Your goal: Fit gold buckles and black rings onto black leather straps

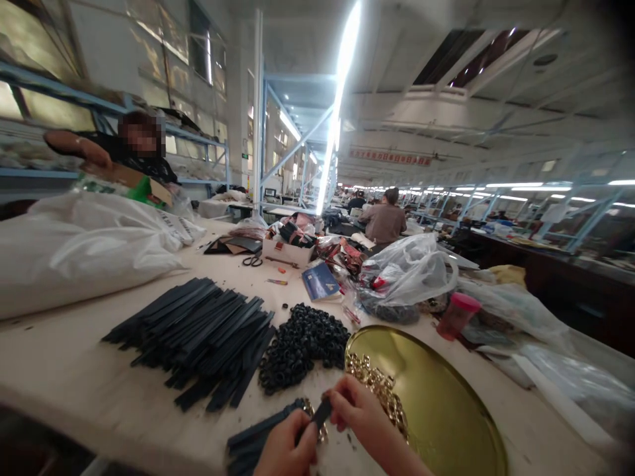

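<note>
Between my two hands is a short black strap (322, 414). My left hand (290, 444) is closed around its lower end, and my right hand (354, 408) pinches the upper end; whether a small metal piece sits in those fingers is hidden. Beside my left hand lies a small stack of black straps (253, 441), with gold metal pieces at its far end. Just beyond my hands is a heap of small black loops (310, 340). To its left spreads a large pile of black strips (193, 334). Gold buckles (380, 390) lie along the left side of a round gold tray (451, 396).
A large white sack (84, 248) fills the table's left side, with a co-worker (143, 149) behind it. Farther back are scissors (253, 260), a white box (288, 252), a blue booklet (321, 282), a clear plastic bag (411, 271) and a pink-lidded jar (457, 316).
</note>
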